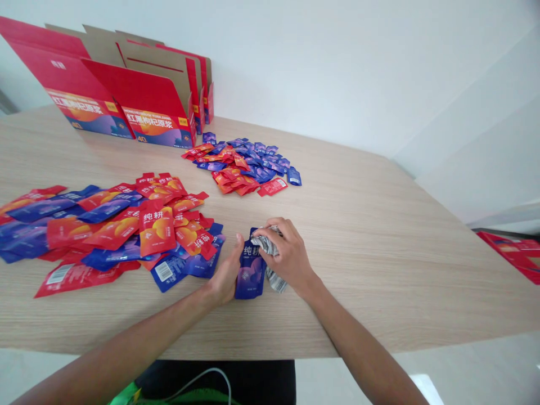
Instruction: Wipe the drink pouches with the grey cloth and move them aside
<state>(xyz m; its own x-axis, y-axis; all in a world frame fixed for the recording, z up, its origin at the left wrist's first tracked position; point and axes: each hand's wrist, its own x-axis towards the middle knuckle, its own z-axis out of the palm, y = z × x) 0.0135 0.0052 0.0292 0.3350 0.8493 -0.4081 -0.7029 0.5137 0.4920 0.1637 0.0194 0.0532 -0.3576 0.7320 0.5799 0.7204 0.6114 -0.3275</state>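
Blue-purple pouch (251, 275) is right in front of me, near the middle of the pale wood-grain surface (379, 236), printed face up, narrow neck pointing away from me. My left fingers (237, 254) are along its left edge: thumb extended at the side, the rest tucked out of sight, so can't tell how tightly they close or whether they pinch it. My right fingers (289, 232) are curled closed around a bunched gray striped cloth (266, 245), pressed at the pouch's upper right, part of the cloth trailing down along its right side. Can't tell if the pouch lies flat or is slightly raised. Left of my hands: big loose pile of red and blue pouches (118, 230), overlapping, some barcode sides up, its right end near my left thumb. Farther out, past the pouch: smaller pile of mixed pouches (248, 163), red ones mostly left and front, blue mostly right and back. Behind these, far left: open red cartons (156, 126), standing with flaps up, brown insides showing, fronts printed with "40", against the white wall (337, 73). Far right edge: another red printed item (512, 253), cut off by the view. White cord (215, 371) down by my lap.
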